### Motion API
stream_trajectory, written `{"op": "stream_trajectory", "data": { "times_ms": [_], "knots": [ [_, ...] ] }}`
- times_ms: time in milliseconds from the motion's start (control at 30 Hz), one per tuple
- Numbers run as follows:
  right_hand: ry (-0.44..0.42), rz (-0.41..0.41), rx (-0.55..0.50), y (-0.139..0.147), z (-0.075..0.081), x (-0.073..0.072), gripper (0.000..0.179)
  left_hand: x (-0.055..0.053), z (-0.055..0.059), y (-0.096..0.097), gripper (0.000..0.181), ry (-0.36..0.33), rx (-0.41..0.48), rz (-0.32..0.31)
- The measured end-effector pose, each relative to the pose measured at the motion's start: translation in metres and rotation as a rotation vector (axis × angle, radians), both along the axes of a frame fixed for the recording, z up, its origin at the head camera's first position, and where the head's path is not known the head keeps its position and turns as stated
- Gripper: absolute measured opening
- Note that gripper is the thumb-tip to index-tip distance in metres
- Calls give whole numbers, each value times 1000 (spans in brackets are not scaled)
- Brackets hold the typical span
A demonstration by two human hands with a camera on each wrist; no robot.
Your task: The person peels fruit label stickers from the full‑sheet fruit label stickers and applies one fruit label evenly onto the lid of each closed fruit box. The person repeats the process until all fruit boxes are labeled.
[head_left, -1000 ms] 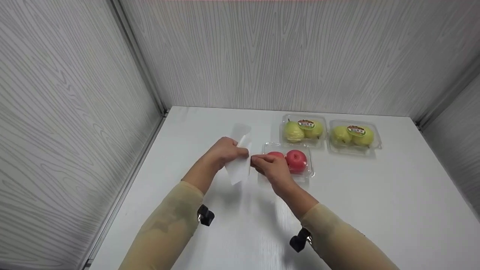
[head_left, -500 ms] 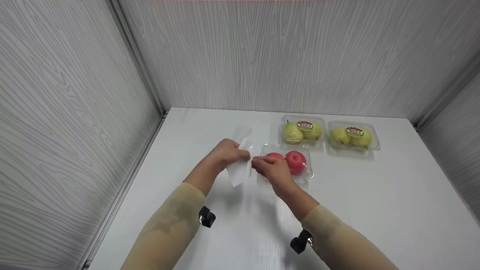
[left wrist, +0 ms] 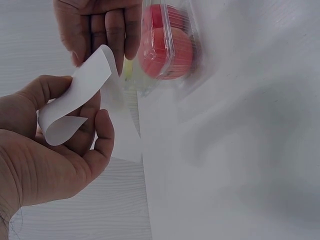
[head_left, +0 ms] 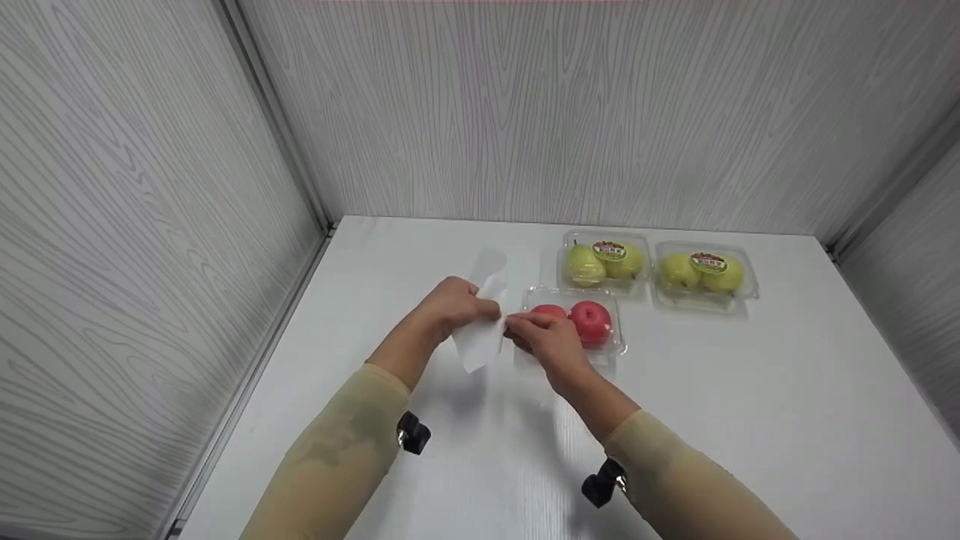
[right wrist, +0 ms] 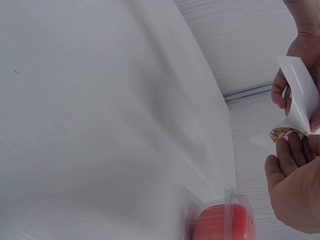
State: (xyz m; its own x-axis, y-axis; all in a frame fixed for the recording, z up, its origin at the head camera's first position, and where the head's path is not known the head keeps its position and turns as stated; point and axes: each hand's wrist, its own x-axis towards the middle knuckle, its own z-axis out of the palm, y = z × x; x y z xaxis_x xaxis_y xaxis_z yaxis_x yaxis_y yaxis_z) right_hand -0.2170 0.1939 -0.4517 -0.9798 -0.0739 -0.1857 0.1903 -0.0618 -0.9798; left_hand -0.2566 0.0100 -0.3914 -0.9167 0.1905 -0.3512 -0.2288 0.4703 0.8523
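Observation:
My left hand (head_left: 456,307) grips a strip of white paper (head_left: 478,349) between thumb and fingers, above the table. In the left wrist view the paper (left wrist: 82,92) bends, its lower end curling back. Close to its right edge, my right hand (head_left: 553,343) has its fingertips together. The right wrist view shows a small oval sticker (right wrist: 281,133) with colourful print, at the fold of the paper, pinched at the right hand's fingertips. Just behind the right hand sits a clear plastic box holding red apples (head_left: 591,324), partly covered by that hand.
Two clear boxes of yellow-green pears (head_left: 626,262) (head_left: 721,277) stand side by side at the back right, each with an oval label on top. The white table (head_left: 750,405) is bounded by grey wood-patterned panels (head_left: 525,112) behind and at both sides.
Both hands stay nearly in place, close together. The paper has shifted very slightly to the right and its face shows a little flatter. The fruit boxes have not moved.

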Motion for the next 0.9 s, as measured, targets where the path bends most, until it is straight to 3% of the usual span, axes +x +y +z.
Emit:
{"op": "stream_trajectory", "data": {
  "times_ms": [533,900],
  "knots": [
    [-15,-31,33,2,1,-1,20,-1,1,-12,22,-13,-46,15],
    [-50,-32,43,4,0,-2,23,3,0,-22,22,-21,6,35]
  ]
}}
